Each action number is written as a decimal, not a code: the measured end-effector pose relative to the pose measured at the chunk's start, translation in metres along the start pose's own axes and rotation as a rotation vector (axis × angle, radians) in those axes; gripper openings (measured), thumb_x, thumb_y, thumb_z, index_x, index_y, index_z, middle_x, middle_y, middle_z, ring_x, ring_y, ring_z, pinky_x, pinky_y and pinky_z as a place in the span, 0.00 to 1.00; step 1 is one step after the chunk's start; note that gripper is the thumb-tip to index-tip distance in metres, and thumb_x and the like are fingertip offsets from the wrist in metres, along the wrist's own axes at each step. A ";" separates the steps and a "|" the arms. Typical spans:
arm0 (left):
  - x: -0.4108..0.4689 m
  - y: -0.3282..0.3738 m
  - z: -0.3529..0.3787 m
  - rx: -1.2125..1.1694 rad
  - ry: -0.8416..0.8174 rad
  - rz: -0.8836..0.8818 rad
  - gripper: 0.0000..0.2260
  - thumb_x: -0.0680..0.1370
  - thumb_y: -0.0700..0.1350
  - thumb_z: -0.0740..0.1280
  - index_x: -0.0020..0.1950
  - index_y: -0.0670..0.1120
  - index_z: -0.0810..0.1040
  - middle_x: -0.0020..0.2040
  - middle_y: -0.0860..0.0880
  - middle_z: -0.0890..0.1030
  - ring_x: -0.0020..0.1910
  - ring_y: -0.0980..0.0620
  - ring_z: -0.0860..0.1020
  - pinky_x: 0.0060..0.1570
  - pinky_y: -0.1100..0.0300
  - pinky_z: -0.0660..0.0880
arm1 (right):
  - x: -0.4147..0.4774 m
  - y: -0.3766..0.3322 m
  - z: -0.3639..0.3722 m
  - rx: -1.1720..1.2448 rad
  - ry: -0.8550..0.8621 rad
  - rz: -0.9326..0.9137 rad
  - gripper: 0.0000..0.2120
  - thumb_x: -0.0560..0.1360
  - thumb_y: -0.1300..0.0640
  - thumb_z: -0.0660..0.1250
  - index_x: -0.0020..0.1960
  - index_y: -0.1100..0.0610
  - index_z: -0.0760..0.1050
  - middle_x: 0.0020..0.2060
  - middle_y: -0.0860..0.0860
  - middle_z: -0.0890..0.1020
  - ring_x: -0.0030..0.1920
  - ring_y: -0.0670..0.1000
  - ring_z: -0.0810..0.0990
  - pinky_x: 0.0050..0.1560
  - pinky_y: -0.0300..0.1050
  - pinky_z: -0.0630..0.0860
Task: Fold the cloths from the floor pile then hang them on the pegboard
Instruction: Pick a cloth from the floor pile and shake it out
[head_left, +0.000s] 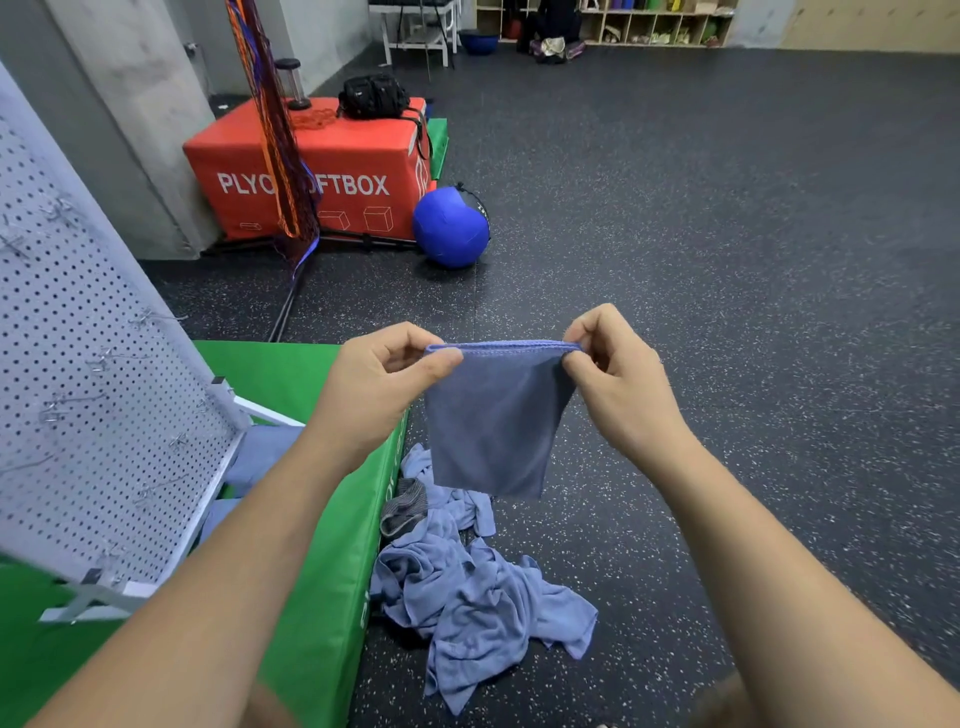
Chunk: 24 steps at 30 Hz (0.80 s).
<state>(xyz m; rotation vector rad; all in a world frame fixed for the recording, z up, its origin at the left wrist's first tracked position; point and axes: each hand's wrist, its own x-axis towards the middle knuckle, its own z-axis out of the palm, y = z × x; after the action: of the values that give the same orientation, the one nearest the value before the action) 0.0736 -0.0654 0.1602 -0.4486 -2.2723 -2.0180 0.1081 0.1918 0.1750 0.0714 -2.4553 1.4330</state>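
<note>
A blue-grey cloth (493, 426) hangs folded in the air in front of me. My left hand (384, 379) pinches its top left corner and my right hand (618, 379) pinches its top right corner, so the stitched top edge is stretched level between them. Directly below, the pile of blue cloths (467, 592) lies crumpled on the dark floor, with a grey striped cloth (405, 509) at its upper left. The white pegboard (98, 395) leans at the left on a green mat, with several metal hooks sticking out of it.
The green mat (322, 597) borders the pile on the left. Further back stand a red plyo box (322, 171) with a black bag on top, a blue ball (451, 227) and hanging orange straps (270, 119). Speckled dark floor (727, 260) stretches to the right.
</note>
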 end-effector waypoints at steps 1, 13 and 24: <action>0.000 -0.001 -0.001 0.022 0.004 0.009 0.03 0.80 0.41 0.75 0.48 0.43 0.85 0.42 0.51 0.85 0.42 0.57 0.80 0.49 0.62 0.76 | 0.000 -0.001 -0.001 -0.003 -0.006 0.003 0.08 0.78 0.63 0.64 0.49 0.49 0.74 0.37 0.51 0.78 0.35 0.45 0.71 0.38 0.40 0.70; -0.004 -0.011 0.012 0.254 -0.240 0.077 0.03 0.78 0.43 0.78 0.51 0.50 0.88 0.44 0.50 0.88 0.44 0.54 0.83 0.49 0.50 0.81 | -0.005 0.006 0.008 -0.091 -0.490 -0.034 0.17 0.74 0.40 0.79 0.60 0.41 0.79 0.45 0.44 0.84 0.45 0.42 0.81 0.50 0.40 0.77; -0.005 -0.014 0.013 -0.081 -0.277 -0.111 0.12 0.77 0.42 0.78 0.56 0.47 0.77 0.44 0.43 0.86 0.44 0.46 0.76 0.45 0.51 0.68 | -0.001 -0.004 0.018 0.041 -0.501 -0.150 0.06 0.79 0.52 0.78 0.49 0.51 0.82 0.37 0.45 0.83 0.39 0.43 0.76 0.42 0.49 0.76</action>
<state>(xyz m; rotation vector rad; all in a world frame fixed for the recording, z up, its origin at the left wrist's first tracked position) 0.0768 -0.0551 0.1438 -0.6607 -2.4240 -2.2329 0.1055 0.1738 0.1696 0.6856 -2.7241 1.5440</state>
